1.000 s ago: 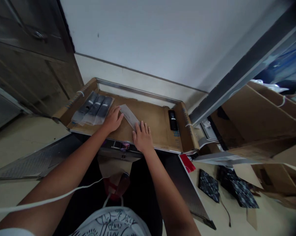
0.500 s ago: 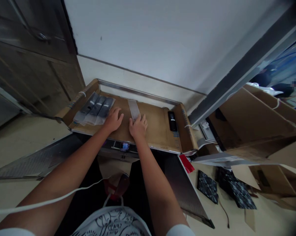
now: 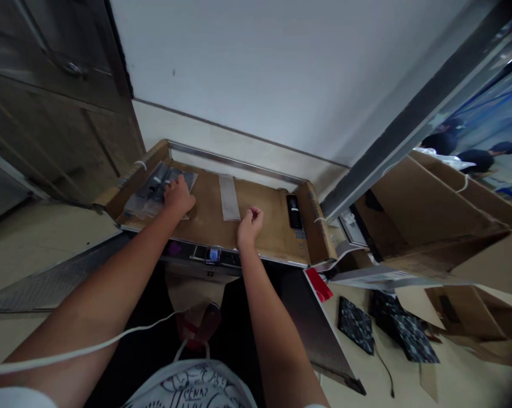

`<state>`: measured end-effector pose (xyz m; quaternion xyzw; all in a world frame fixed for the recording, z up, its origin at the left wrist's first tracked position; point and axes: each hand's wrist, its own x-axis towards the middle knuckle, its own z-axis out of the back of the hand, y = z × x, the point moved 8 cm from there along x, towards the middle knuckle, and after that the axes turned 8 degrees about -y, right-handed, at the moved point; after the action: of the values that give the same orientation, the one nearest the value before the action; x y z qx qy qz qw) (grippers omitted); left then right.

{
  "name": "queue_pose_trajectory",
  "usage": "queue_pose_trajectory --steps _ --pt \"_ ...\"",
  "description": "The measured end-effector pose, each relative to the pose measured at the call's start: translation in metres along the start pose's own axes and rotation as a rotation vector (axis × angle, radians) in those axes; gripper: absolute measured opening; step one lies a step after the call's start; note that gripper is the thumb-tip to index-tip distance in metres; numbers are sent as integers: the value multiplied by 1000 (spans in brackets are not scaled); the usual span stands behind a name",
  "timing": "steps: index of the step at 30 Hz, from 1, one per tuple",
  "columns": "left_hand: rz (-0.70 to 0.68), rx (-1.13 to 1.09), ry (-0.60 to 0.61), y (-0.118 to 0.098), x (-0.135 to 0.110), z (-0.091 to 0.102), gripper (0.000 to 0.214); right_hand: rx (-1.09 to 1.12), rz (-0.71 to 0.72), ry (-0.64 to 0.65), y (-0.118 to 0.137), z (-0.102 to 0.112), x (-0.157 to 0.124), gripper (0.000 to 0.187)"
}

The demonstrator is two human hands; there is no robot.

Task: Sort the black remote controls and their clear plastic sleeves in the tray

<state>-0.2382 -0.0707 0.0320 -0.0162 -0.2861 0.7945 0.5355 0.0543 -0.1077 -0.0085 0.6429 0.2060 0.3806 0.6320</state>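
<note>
both hands work over the cardboard-lined tray (image 3: 268, 232), well apart from one another. nearest, at 6 o'clock, a white cable (image 3: 89, 347) crosses the lap. right hand (image 3: 249, 226) hovers by the tray's front edge, at about 5 o'clock from the flat clear sleeve (image 3: 229, 197), its fingers curled nearly closed with nothing seen in them. left hand (image 3: 178, 195) lies at 10 o'clock on the stack of bagged dark packs (image 3: 150, 191); whether it grips one i cannot tell. a black handset (image 3: 293, 211) lies at 3 o'clock by the tray wall. the step in hand looks like picking a pack off the stack; parting one slippery bag calls for a fingertip pinch at its edge.
</note>
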Motion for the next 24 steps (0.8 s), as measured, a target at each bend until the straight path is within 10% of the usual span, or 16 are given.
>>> queue_pose_trajectory --steps 5,12,18,24 --pt "113 120 349 7 1 -7 103 132 -40 24 4 0 -3 21" --pt "10 62 365 13 -56 11 50 169 -117 382 15 -1 -29 36" --pt "38 -491 339 18 -168 42 49 305 -225 777 39 -2 -142 41" --pt "92 -624 686 47 -236 55 43 297 -675 901 5 9 -228 44"
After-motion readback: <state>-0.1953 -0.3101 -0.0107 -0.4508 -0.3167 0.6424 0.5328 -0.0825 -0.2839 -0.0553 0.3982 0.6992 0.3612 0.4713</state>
